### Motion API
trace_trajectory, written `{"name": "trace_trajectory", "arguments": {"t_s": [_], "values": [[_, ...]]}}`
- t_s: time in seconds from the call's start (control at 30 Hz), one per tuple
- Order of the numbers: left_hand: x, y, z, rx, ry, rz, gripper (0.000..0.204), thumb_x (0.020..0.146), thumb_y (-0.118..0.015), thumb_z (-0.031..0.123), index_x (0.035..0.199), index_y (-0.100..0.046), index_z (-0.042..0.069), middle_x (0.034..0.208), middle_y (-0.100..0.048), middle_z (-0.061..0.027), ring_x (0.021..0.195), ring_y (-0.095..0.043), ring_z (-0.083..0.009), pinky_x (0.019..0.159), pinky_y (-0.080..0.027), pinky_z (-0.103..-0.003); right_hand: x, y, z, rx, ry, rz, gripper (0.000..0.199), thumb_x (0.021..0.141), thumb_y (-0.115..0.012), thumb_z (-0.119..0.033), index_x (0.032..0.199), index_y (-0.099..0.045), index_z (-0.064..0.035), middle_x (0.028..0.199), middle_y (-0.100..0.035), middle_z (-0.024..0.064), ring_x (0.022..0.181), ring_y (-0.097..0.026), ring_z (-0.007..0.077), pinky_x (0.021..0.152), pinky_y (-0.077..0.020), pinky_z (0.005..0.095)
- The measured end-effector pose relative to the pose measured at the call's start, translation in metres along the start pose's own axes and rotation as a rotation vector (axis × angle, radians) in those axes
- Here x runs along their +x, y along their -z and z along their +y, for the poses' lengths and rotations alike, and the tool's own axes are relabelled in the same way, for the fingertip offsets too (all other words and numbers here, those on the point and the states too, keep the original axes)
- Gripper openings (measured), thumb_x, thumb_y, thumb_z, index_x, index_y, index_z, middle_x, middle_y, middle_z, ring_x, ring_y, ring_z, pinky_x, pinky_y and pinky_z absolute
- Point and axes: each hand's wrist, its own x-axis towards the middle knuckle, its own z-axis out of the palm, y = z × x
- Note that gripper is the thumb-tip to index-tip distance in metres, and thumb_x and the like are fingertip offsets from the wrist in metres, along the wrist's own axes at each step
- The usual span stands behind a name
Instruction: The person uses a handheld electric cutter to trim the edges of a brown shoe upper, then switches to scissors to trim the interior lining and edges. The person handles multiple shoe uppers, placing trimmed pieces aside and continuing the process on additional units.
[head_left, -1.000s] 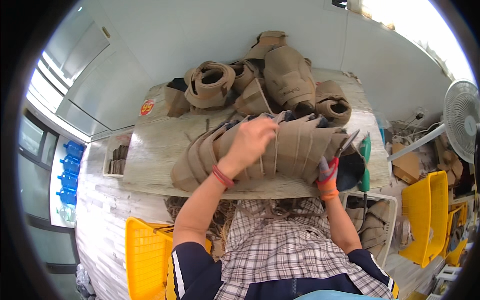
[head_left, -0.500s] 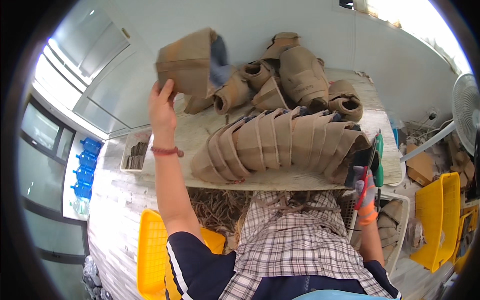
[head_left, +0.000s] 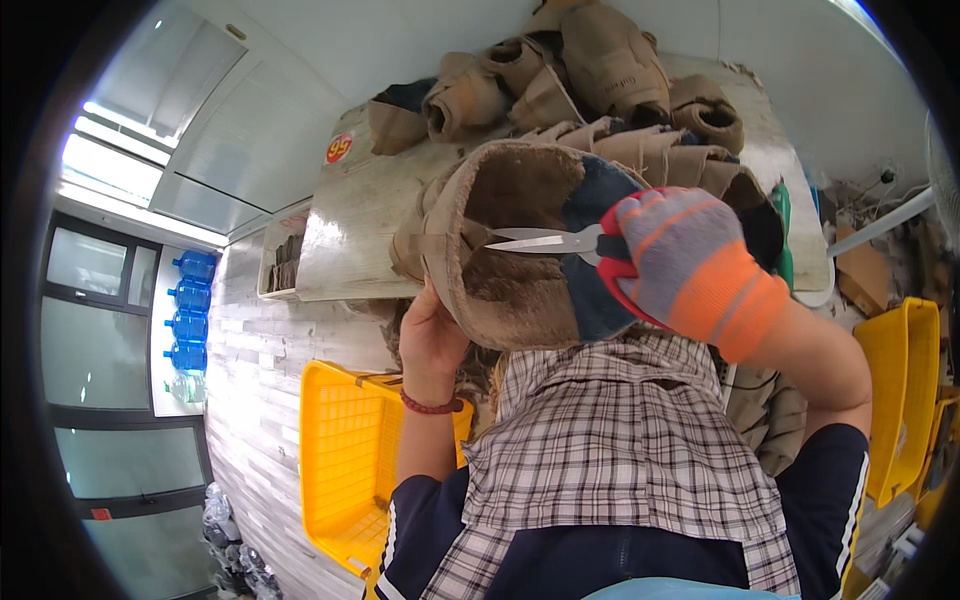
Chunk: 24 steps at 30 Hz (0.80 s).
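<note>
We're gripping a tan fabric piece (head_left: pixel 522 195) in our left hand (head_left: pixel 433 338) over the near edge of the table (head_left: pixel 350 235), our gloved right hand (head_left: pixel 690 262) holding scissors (head_left: pixel 548 244) inside its opening. A yellow basket (head_left: pixel 325 440) is sitting below left; layered pieces (head_left: pixel 655 150) are crowding behind, bare tabletop is showing leftward, a pale wall (head_left: pixel 400 40) rising beyond.

Fabric pc (head_left: pixel 520 300) in L hand (head_left: pixel 430 335), at tabletop's (head_left: pixel 350 235) near edge; scissors (head_left: pixel 545 243) in R hand (head_left: pixel 690 255), at pc's opening. Behind: nested row (head_left: pixel 650 150), then rolls (head_left: pixel 612 60). Basket (head_left: pixel 330 460) near L, 2nd basket (head_left: pixel 905 400) R, bottles (head_left: pixel 190 327) far L.
</note>
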Motion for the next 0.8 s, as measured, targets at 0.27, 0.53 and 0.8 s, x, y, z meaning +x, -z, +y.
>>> {"name": "trace_trajectory", "arguments": {"t_s": [0.27,0.53,0.8], "values": [[-0.002,0.015,-0.039,-0.013,-0.028,0.087,0.037,0.091,-0.051,0.015,0.125,-0.048,0.001,0.123,-0.056,-0.0108,0.113,-0.053,-0.0227,0.100,-0.040,-0.037,0.017,-0.049,0.003,0.042,-0.010,-0.476,0.034,0.076,-0.062,-0.036,0.096,-0.063,-0.0090,0.081,-0.064,0.0088,0.080,-0.062,0.0238,0.072,-0.0489,0.0325],[-0.003,0.011,-0.042,0.027,-0.009,0.108,0.037,0.092,-0.051,0.018,0.125,-0.048,0.000,0.122,-0.056,-0.0115,0.112,-0.054,-0.0232,0.099,-0.041,-0.038,0.021,-0.053,-0.001,-0.047,-0.005,-0.576,0.033,0.077,-0.061,-0.040,0.092,-0.063,-0.0101,0.076,-0.064,0.0061,0.075,-0.063,0.0221,0.066,-0.0494,0.0325],[-0.009,-0.003,-0.040,-0.005,0.064,0.091,0.038,0.094,-0.047,0.020,0.128,-0.045,0.004,0.127,-0.053,-0.0095,0.118,-0.049,-0.0234,0.102,-0.037,-0.039,0.005,-0.041,0.036,-0.147,0.081,-0.134,0.037,0.075,-0.064,-0.041,0.092,-0.063,-0.0082,0.083,-0.063,0.0074,0.082,-0.062,0.0206,0.071,-0.0477,0.0327]]}}
